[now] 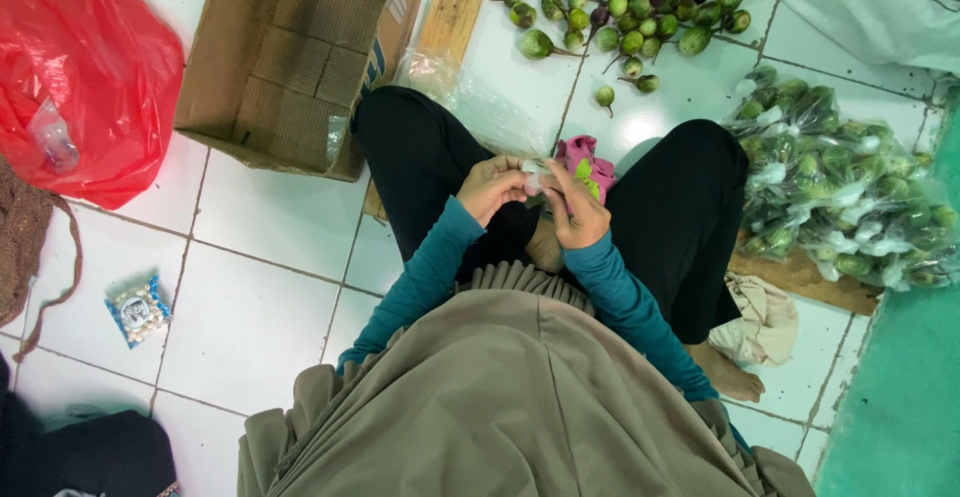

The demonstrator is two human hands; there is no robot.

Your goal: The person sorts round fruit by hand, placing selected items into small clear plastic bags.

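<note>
1. Fingers (pixel 512 179) of both hands meet over the lap, curled narrow; together they pinch a small clear plastic bag (pixel 533 170), held between the two hands.
2. Left hand (pixel 490 189): thumb and forefinger closed on the bag's left side, palm turned inward.
3. Right hand (pixel 575 212): fingers folded round the bag's right edge. A small green item (pixel 583 169) shows just above the knuckles; I cannot tell if it is gripped or lying behind.
4. Pink crumpled cloth (pixel 590 157) sits between the knees, just beyond the hands.
5. I see the person seated cross-legged on white floor tiles (pixel 260 297), in black trousers, teal sleeves, w/ a long olive-brown garment.
6. Loose heap of small round green aubergines (pixel 630 7) lies on the tiles ahead, well apart from the hands; a few are purple.
7. Pile of same veg packed in clear bags (pixel 840 197) rests at the right, near the right knee, partly on a wooden board (pixel 810 277).
8. Open brown cardboard box (pixel 290 57) stands ahead-left; red plastic bag (pixel 85 77) is beside it at far left.
9. Small blue-edged packet of white pellets (pixel 138 309) lies on the tiles at left, apart from all else.
</note>
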